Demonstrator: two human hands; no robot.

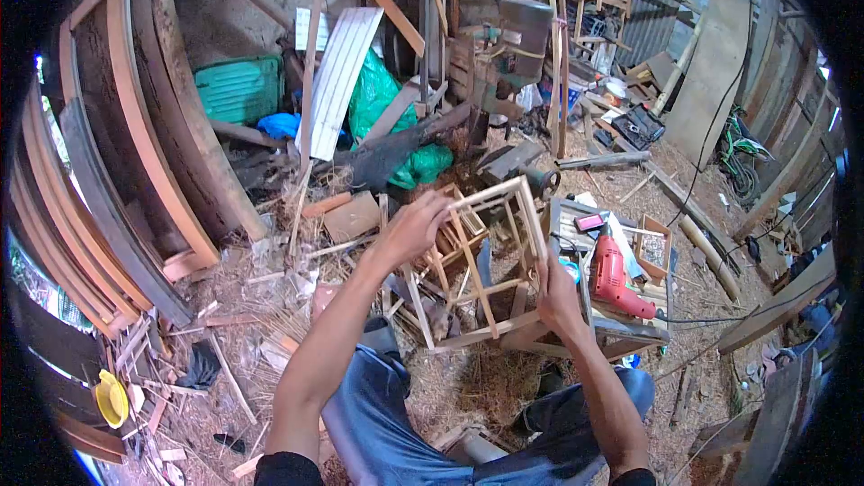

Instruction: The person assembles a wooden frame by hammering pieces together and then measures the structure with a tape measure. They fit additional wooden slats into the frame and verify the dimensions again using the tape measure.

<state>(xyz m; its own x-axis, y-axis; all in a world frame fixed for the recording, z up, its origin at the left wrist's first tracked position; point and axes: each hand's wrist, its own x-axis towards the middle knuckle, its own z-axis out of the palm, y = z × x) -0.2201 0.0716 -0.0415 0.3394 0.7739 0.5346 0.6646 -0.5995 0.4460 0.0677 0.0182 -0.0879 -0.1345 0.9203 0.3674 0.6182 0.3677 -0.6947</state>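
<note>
A light wooden frame (534, 225) with thin cross slats is held tilted in front of me, above my knees. My left hand (418, 227) is closed on its upper left part, where a thin slat (474, 272) runs down across the frame. Around the right side rail my right hand (560, 292) is wrapped, with the thumb near the upper edge. Another small wooden frame or crate (463, 202) shows partly behind it. Just right of my right hand, a red power drill (612, 274) lies on a low slatted stand (621, 335).
On the stand are a small pink box (589, 222) and an open wooden tray (654, 256). The drill's cord trails right. Wood scraps and shavings cover the floor. Long curved boards (135, 117) lean at left; a yellow container (111, 399) lies lower left.
</note>
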